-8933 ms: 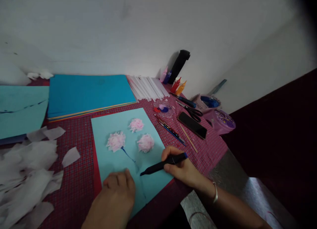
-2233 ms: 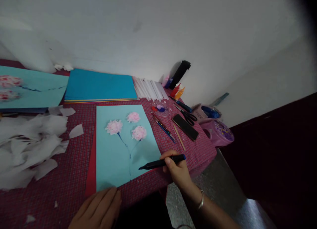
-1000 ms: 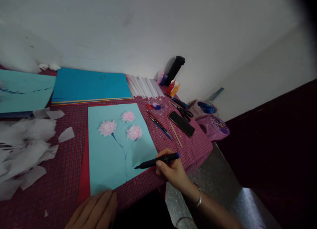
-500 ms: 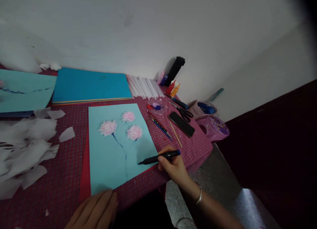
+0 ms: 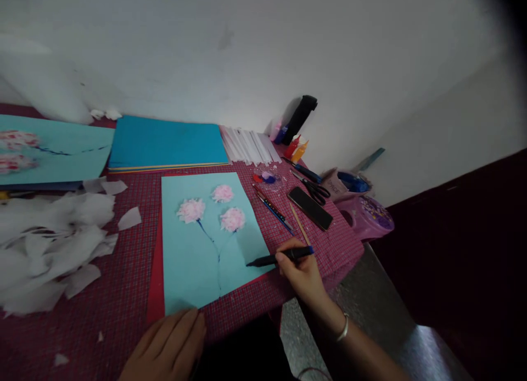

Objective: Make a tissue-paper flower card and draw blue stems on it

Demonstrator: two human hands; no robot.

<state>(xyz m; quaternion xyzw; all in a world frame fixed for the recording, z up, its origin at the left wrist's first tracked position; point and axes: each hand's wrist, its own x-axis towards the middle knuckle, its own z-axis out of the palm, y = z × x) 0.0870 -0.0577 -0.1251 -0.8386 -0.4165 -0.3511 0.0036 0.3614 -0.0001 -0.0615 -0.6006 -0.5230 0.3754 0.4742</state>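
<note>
A light blue sheet of paper (image 5: 185, 282) lies on the table over a red sheet (image 5: 155, 293). It bears three fluffy pink-and-white flowers (image 5: 233, 219) and a thin dark blue stem (image 5: 219, 260) that forks toward two of them. My right hand (image 5: 302, 268) grips a black marker (image 5: 272, 257) with a blue end, its tip over the right side of the paper; whether it touches cannot be seen. My left hand (image 5: 167, 345) lies flat, fingers stretched out, on the paper's lower left edge.
Torn white paper (image 5: 53, 244) is heaped at left, below another flower picture (image 5: 74, 145). Blue sheets (image 5: 168, 142) and white strips (image 5: 251, 146) lie along the wall. Brushes (image 5: 274, 211), a phone (image 5: 309, 208), scissors (image 5: 315, 190) and paint bottles (image 5: 300, 150) are at right, near a pink container (image 5: 366, 216).
The whole view has shifted, so the table things appear further right. The marker tip stays near the same area of the paper, and both hands keep their hold.
</note>
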